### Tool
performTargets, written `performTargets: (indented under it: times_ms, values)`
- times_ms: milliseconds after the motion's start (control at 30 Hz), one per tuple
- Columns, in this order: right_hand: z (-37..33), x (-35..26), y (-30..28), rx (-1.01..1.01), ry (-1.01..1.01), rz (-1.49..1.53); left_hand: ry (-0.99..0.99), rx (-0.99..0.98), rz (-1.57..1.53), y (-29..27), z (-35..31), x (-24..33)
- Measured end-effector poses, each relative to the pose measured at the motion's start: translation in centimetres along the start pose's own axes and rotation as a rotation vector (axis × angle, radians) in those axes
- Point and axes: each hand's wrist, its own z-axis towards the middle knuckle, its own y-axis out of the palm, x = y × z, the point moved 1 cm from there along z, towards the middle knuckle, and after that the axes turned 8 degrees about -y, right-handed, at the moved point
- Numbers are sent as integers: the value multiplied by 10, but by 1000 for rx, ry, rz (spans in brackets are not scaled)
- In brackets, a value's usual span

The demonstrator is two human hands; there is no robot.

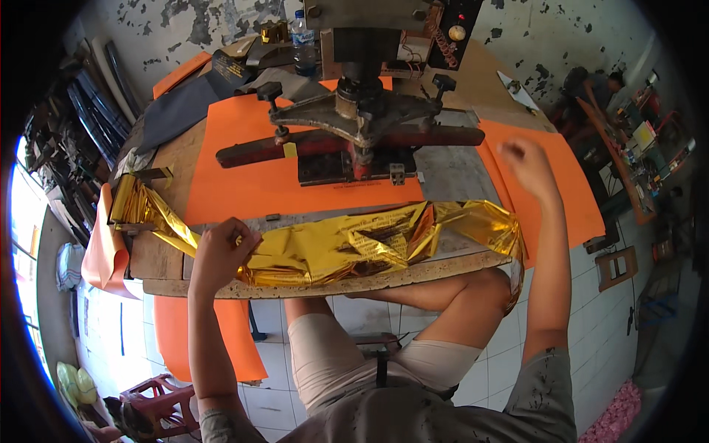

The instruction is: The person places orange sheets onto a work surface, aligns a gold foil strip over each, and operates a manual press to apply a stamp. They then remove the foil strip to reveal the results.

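My left hand [221,255] pinches the left end of a crumpled strip of gold foil [340,244]. The foil stretches along the table's near edge and droops over its right corner. Further left, a narrow band of it leads to a foil roll [129,203] on a holder. Raised over the orange sheets [550,170] on the right is my right hand [526,166]. Its fingers are curled, and anything between them is hidden. Between my hands, beyond the foil, stands a dark metal hot-foil press [362,125], with a large orange sheet [244,177] under its head.
Black sheets [185,107] and a water bottle [303,44] are at the back left. My knees are beneath the wooden table edge [354,284]. More orange sheets [207,340] hang below on the left, near a reddish stool [159,406]. Another person [598,88] sits far right.
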Motion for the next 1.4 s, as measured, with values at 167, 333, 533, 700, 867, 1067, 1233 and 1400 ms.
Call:
performTargets:
  times_ms: [167,333,533,700,867,1067,1233,1400]
  values:
    - [152,-5,7,431,-305,-124,-2,-14,-100,2,-1,-4]
    - [249,-13,29,536,-278,-190,-3,-5,-85,1,-4,4]
    - [279,-10,38,618,-217,-172,11,6,-19,-4,-5,14]
    - [279,-14,41,662,-220,-164,54,50,-46,-1,-1,1]
    - [279,-13,38,637,-266,-235,41,53,-10,-1,1,-3]
    - [282,-8,36,600,-279,-153,53,58,6,0,0,-2]
    - [274,-1,29,548,-259,-147,67,47,7,3,1,-1]
    - [225,-20,20,534,-364,-119,54,67,-20,-3,-6,0]
